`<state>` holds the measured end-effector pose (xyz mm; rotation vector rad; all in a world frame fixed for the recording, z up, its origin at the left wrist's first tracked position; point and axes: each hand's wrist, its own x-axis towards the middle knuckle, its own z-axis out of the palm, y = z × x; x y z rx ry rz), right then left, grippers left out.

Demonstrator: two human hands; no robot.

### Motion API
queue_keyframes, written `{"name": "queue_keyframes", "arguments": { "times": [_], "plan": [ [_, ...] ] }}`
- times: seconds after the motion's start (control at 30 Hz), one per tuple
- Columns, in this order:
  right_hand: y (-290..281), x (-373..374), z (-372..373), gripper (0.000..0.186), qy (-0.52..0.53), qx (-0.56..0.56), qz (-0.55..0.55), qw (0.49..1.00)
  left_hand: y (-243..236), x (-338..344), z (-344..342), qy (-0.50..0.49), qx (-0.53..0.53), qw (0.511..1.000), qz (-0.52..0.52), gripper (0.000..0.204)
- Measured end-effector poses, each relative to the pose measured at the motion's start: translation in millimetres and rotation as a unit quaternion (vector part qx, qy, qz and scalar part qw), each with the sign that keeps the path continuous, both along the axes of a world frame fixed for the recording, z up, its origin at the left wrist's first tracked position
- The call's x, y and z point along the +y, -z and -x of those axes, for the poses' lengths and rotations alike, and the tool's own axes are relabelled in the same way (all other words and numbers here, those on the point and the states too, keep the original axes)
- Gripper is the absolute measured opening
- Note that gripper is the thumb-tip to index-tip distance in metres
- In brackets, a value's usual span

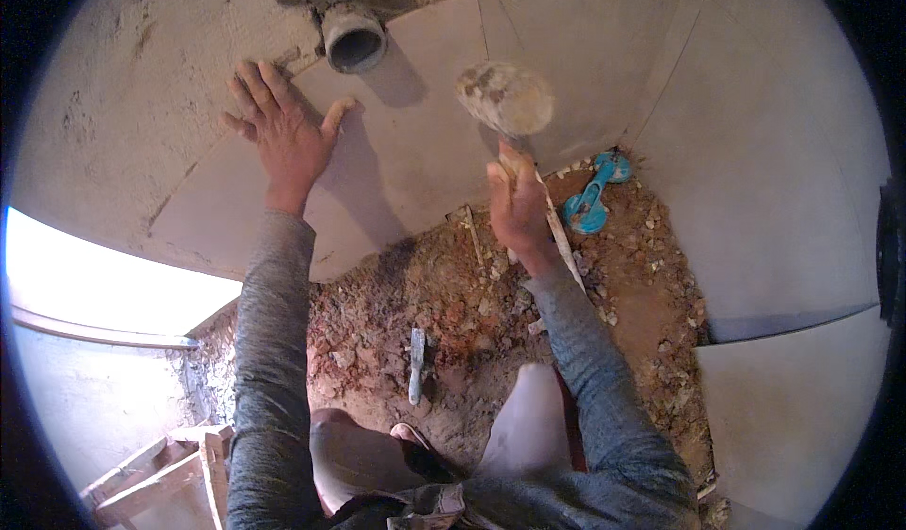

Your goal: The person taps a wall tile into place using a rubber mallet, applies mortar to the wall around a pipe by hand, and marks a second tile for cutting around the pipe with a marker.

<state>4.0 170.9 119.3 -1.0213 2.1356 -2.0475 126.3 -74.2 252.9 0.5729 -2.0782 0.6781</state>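
Fingers spread, my left hand (293, 143) is pressed on a pale wall tile (425, 162) along its upper edge, beside a protruding grey pipe (357, 49). My right hand (517, 204) is closed around the handle of a mallet (505, 98), whose broad, dirty, pale head is raised in front of the tile, to the right of the pipe. A blue double suction-cup lifter (593, 195) rests on the rubble at the foot of the wall, right of that hand.
Between my arms, a scraper (415, 365) lies on rubble and soil (377, 313). Large tiles (783, 407) line the right side. A wooden frame (142, 478) sits at lower left, below a bright opening (104, 266). Rough plaster (113, 105) covers the upper-left wall.
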Motion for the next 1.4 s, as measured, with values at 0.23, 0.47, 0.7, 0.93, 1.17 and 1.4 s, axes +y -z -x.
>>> {"name": "queue_keyframes", "arguments": {
  "times": [0.23, 0.47, 0.7, 0.93, 1.17, 1.4],
  "plan": [
    [109, 125, -61, 0.039, -0.008, -0.139, -0.049, 0.989, 30, 25, -2, 0.031, 0.013, 0.998, 0.044, 0.104],
    [241, 233, -133, 0.041, 0.09, -0.222, -0.138, 0.961, 64, 91, 56, 0.125, -0.198, 0.972, 0.028, 0.083],
    [263, 256, -171, 0.032, 0.067, -0.335, -0.236, 0.91, 38, 98, 102, 0.163, -0.23, 0.956, 0.077, 0.079],
    [268, 251, -163, 0.03, 0.056, -0.203, -0.226, 0.951, 38, 108, 120, 0.072, -0.255, 0.955, 0.132, 0.083],
    [247, 253, -162, 0.033, 0.045, -0.281, -0.231, 0.93, 36, 102, 120, 0.084, -0.263, 0.951, 0.139, 0.086],
    [242, 249, -162, 0.035, 0.059, -0.262, -0.257, 0.928, 31, 78, 130, 0.123, -0.296, 0.941, 0.11, 0.063]
  ]
}}
